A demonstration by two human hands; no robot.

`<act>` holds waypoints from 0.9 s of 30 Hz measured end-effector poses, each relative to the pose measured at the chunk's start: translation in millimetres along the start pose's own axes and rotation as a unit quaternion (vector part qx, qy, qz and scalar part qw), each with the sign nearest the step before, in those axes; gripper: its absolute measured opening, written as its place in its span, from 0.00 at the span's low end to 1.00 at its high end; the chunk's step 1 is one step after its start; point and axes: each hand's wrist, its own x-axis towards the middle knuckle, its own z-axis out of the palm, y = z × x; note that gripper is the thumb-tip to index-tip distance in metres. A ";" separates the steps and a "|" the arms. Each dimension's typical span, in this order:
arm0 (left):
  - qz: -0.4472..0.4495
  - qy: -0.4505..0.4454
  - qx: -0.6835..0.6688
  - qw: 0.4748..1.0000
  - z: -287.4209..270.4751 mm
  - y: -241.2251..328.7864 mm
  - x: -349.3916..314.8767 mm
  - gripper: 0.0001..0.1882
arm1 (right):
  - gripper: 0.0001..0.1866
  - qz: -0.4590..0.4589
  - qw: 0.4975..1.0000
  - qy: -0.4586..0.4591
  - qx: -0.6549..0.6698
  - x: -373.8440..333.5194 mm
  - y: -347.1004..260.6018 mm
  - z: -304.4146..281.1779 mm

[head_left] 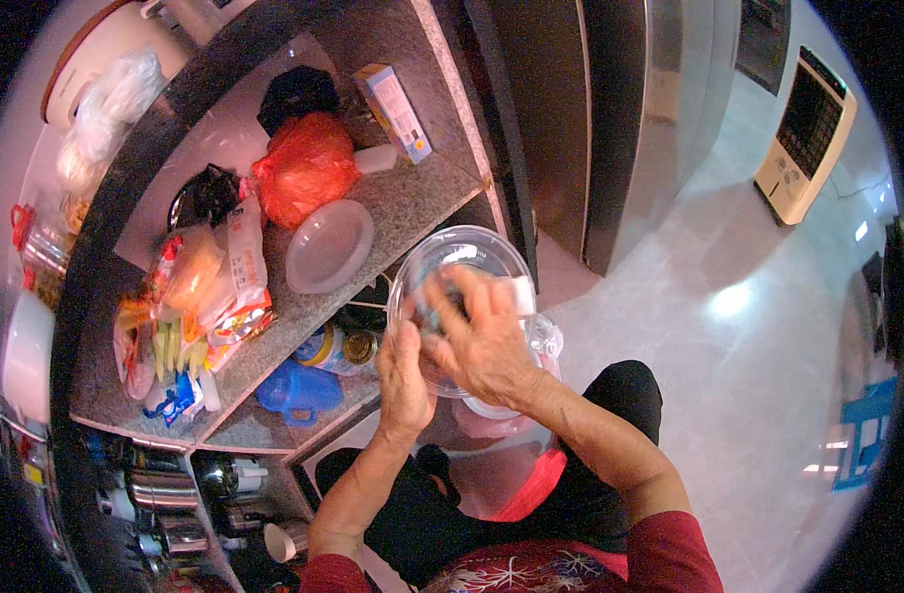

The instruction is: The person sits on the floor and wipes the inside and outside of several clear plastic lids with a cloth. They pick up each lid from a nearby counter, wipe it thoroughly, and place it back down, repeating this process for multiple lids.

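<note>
A clear round plastic container [462,252] is held up in front of me, over the edge of a granite counter [412,198]. My left hand [403,371] grips its near left side from below. My right hand [477,336] lies spread across the container's near wall, fingers apart and pressed against it. Something dark shows through the clear wall under my fingers; I cannot tell what it is. A second clear piece [543,336] pokes out just right of my right hand.
On the counter lie a white plastic lid [328,245], a red bag [304,168], a blue-and-yellow box [398,114] and several snack packets [220,287]. Lower shelves hold a blue lidded jug [299,390], tins and steel flasks [165,489]. A cream-coloured appliance [806,133] stands on the floor.
</note>
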 end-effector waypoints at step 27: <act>0.034 0.024 0.010 0.999 8.1 1.6 11.4 0.24 | 0.28 -0.074 0.979 -0.081 0.175 -14.8 -8.5 -11.9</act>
